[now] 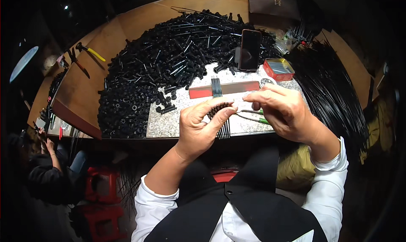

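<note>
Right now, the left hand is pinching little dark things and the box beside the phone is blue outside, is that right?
Not quite: the box beside the phone is red outside, in the head view. The left hand is pinching little dark things.

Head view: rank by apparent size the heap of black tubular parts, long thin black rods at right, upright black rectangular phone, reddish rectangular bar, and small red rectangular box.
1. Heap of black tubular parts
2. Long thin black rods
3. Upright phone and reddish bar: too alike to rank
4. Red box
</note>
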{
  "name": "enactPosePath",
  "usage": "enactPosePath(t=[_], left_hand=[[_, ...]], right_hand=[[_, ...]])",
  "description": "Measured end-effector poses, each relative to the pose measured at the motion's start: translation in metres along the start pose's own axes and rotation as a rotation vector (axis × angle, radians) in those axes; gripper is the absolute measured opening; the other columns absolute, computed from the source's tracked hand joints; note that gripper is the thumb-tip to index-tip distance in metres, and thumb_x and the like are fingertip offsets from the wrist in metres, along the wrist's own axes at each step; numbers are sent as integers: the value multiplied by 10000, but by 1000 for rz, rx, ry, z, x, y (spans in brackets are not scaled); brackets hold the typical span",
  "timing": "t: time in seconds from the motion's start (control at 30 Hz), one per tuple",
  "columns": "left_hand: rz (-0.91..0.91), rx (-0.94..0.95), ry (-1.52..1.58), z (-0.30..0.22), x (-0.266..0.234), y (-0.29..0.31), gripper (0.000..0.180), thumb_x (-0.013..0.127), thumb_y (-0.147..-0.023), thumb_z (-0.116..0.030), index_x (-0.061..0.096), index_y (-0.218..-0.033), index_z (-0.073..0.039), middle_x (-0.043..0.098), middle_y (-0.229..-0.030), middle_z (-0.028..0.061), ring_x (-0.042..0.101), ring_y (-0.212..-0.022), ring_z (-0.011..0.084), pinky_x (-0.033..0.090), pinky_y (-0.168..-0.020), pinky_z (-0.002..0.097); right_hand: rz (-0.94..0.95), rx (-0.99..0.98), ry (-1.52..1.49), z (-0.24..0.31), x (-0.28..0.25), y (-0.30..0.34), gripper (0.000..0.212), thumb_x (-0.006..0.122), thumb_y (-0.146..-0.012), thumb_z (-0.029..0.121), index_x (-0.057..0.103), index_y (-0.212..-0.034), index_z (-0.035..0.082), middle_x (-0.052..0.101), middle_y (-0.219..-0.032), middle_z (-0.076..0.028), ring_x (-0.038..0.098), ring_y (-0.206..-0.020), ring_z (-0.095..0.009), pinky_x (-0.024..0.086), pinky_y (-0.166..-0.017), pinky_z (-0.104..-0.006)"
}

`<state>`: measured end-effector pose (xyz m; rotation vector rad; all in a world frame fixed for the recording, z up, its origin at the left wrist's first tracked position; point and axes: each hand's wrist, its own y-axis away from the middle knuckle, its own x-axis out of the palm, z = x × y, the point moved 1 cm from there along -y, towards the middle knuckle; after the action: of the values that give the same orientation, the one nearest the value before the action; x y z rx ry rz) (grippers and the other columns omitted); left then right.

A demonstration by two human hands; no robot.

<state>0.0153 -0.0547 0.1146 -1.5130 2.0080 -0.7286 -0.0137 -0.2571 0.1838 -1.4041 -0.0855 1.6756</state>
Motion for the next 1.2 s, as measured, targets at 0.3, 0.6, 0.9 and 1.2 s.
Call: enactPosePath(t=[0.3,0.6,0.9,1.2], left_hand=[[17,25,-16,-1,-2,4,155,669,-851,-46,673,-993,17,711,-867,102,682,-785,145,523,-693,235],[80,58,-7,-3,6,0,159,664,-852,-34,674,-1001,19,709,-872,108,684,-800,149,529,-713,239],[108,53,-3,-3,12,-1,154,668,-847,-27,675,-993,19,707,-867,111,683,-800,153,533,-707,241],[144,95,3,-2,14,-2,156,683,-832,-31,678,-980,19,707,-870,104,681,-790,155,538,-710,252]], right_hand=[[-38,-20,90,5,0,7,489,536,-633,-195,629,-1068,6,607,-801,-123,629,-700,-226,506,-606,-293],[-54,-22,118,10,-8,16,470,552,-648,-191,641,-1059,20,626,-835,-136,638,-727,-255,514,-616,-309],[-95,-28,142,7,-13,25,443,570,-657,-183,642,-1049,13,627,-837,-135,643,-722,-253,514,-598,-306],[-119,-71,140,8,-10,23,392,569,-685,-168,612,-1036,0,611,-892,-140,627,-787,-260,512,-639,-319]])
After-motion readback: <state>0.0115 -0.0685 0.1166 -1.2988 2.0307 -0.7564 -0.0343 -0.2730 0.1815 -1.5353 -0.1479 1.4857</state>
